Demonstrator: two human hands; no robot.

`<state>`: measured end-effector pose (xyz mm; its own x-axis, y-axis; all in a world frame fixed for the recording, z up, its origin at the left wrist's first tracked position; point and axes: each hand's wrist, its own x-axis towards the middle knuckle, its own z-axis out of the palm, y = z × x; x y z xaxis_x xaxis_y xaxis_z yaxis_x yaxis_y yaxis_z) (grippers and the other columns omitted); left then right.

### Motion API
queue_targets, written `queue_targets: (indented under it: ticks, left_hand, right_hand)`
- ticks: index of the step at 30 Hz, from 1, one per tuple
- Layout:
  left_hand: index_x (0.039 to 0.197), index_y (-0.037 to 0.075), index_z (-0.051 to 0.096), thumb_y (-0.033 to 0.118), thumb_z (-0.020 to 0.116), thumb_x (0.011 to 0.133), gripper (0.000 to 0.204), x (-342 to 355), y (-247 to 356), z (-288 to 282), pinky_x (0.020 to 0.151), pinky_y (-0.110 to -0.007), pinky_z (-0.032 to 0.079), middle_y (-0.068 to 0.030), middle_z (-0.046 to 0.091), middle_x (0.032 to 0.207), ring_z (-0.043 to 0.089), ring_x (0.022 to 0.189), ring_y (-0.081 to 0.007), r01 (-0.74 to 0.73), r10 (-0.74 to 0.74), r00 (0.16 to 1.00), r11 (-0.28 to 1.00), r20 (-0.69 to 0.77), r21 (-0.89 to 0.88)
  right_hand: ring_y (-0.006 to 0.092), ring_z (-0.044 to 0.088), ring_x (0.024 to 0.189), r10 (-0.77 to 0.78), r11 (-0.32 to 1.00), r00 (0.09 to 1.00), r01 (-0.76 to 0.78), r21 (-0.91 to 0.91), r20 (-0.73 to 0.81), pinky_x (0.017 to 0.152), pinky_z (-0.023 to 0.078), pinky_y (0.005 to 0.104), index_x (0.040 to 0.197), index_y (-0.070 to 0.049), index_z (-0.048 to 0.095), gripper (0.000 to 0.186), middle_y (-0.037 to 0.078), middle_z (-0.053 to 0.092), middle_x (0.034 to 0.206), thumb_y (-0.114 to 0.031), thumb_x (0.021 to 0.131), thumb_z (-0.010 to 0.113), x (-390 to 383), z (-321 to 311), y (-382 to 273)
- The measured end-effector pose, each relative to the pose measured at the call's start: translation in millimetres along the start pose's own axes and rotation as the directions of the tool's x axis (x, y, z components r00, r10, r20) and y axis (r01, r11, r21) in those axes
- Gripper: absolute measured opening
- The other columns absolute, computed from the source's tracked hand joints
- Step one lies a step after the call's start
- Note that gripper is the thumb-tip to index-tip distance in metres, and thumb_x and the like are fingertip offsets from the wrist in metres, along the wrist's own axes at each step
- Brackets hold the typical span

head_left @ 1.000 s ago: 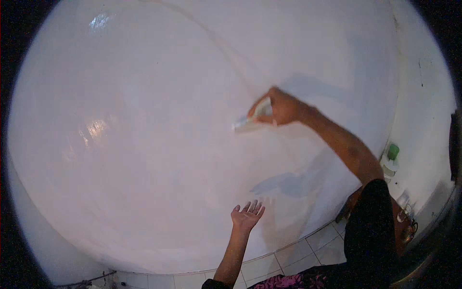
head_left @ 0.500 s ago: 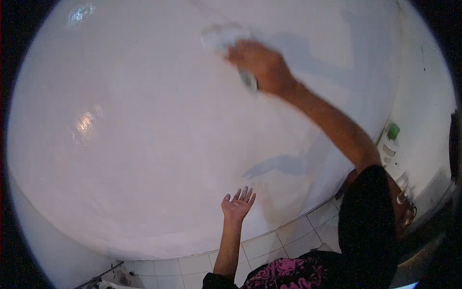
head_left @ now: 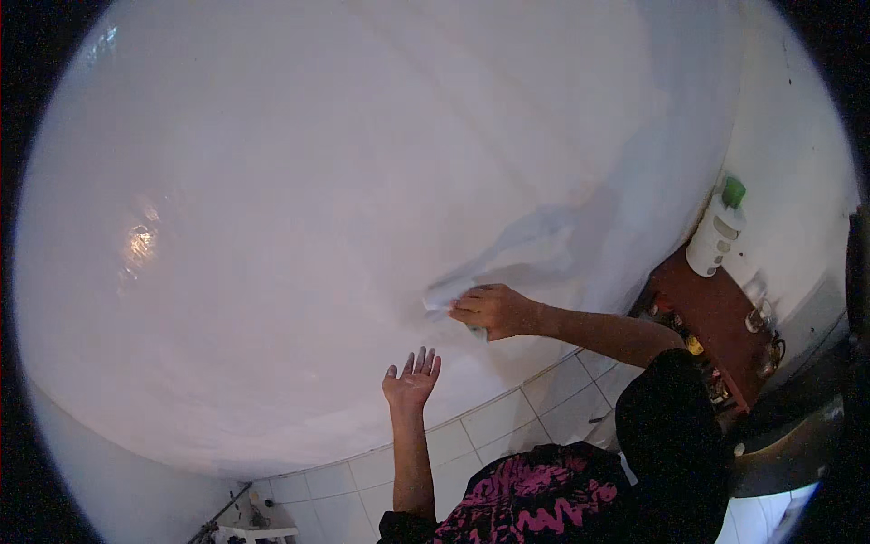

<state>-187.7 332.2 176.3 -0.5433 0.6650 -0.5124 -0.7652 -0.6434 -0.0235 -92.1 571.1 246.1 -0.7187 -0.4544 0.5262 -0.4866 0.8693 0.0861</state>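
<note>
A broad, off-white wall [head_left: 272,199] fills most of the view, with glossy reflections at its left. My right hand [head_left: 497,311] is closed round a pale, flat, sheet-like thing [head_left: 440,297] and presses it on the lower part of the wall. The thing's edges stick out past my fingers; whether it is cloth, paper or a thin tool cannot be made out. Lower and to the left, my left hand [head_left: 410,385] is open and holds nothing. Its palm faces up, its fingers are spread, and the fingertips look whitish.
White tiles [head_left: 494,422] run along the wall's foot. At the right, a white container with a green top [head_left: 716,238] stands on a reddish-brown shelf [head_left: 702,295] with cluttered small items beneath. Part of a white stool-like object [head_left: 258,533] shows at the lower left.
My right hand has come down the wall from high up, still with the pale thing. The left hand stays open and appears slightly further left. The view has shifted a little.
</note>
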Motion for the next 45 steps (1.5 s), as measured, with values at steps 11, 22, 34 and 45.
queue_targets:
  ticks: [11, 22, 34, 45]
  left_hand:
    - [0.143, 0.01, 0.018, 0.04, 0.021, 0.096, 0.056, -35, 2, -2, 0.108, -0.051, 0.024, -0.0141, 0.025, 0.147, 0.027, 0.135, -0.033, -0.036, 0.035, 0.999, 0.999, 0.04, 0.02]
    - [0.139, 0.006, 0.026, 0.041, 0.023, 0.097, 0.055, -23, 7, 1, 0.106, -0.054, 0.028, -0.0156, 0.028, 0.145, 0.029, 0.133, -0.0343, -0.013, 0.012, 1.0, 0.999, 0.017, 0.035]
    - [0.141, 0.007, 0.022, 0.039, 0.022, 0.097, 0.055, -30, 4, -1, 0.108, -0.05, 0.024, -0.0135, 0.027, 0.145, 0.027, 0.134, -0.0324, -0.032, 0.031, 0.999, 0.999, 0.04, 0.02]
    - [0.142, 0.007, 0.022, 0.039, 0.022, 0.096, 0.055, -34, 6, 3, 0.108, -0.051, 0.023, -0.0138, 0.026, 0.146, 0.026, 0.134, -0.0331, 0.011, -0.013, 0.998, 0.999, 0.054, 0.04]
  right_hand:
    - [0.022, 0.065, 0.071, 0.159, 0.952, 0.981, -0.182, 0.245, 0.111, 0.068, 0.051, 0.0317, 0.093, -0.008, 0.069, 0.018, 0.009, 0.069, 0.085, -0.014, 0.076, 0.068, 110, -179, 48]
    - [0.0183, 0.06, 0.066, -0.397, 0.887, 0.783, 0.193, -0.419, -0.479, 0.068, 0.048, 0.0315, 0.094, -0.003, 0.068, 0.019, 0.01, 0.067, 0.078, -0.011, 0.077, 0.066, 260, -378, 30]
    - [0.0299, 0.054, 0.112, -0.279, 0.818, 0.858, -0.023, -0.574, -0.432, 0.095, 0.047, 0.0421, 0.111, -0.013, 0.065, 0.034, 0.007, 0.058, 0.114, -0.009, 0.078, 0.061, 110, -89, 18]
    - [0.0236, 0.061, 0.076, -0.024, 0.997, 0.987, 0.036, -0.07, 0.16, 0.061, 0.049, 0.0391, 0.101, -0.015, 0.066, 0.04, 0.007, 0.062, 0.085, -0.009, 0.061, 0.061, 138, -101, -8]
